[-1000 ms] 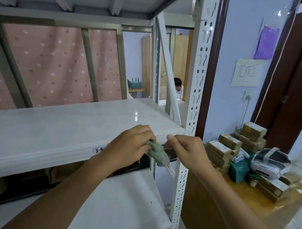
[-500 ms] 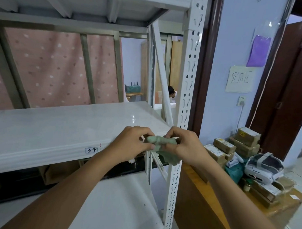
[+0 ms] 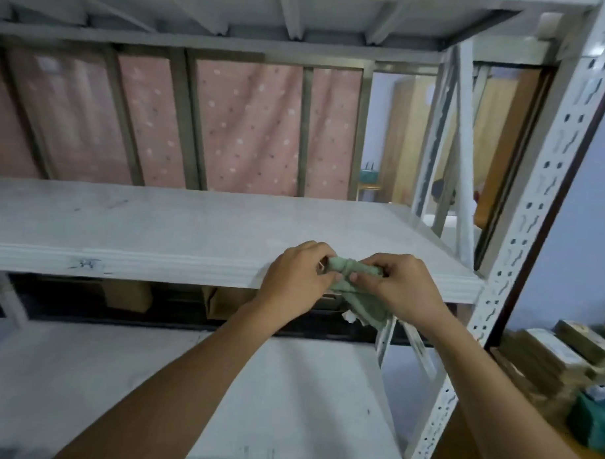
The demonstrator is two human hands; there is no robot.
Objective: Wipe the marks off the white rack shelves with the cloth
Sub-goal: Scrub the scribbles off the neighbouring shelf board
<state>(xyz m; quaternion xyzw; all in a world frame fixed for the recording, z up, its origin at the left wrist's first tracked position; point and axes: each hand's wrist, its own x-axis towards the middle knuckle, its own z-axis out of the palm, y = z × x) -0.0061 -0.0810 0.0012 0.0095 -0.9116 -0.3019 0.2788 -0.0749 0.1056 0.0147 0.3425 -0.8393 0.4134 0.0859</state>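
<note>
The left grip (image 3: 294, 280) and right grip (image 3: 400, 289) both pinch the bunched green cloth (image 3: 342, 266), fingers curled round it. The cloth sits at the front edge of the middle shelf (image 3: 177, 225), its tail hanging below.

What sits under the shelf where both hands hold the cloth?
Brown cardboard boxes show in the dark gap beneath that shelf; what they rest on is hidden. The left hand, right hand and green cloth cover the gap's right part.
</note>
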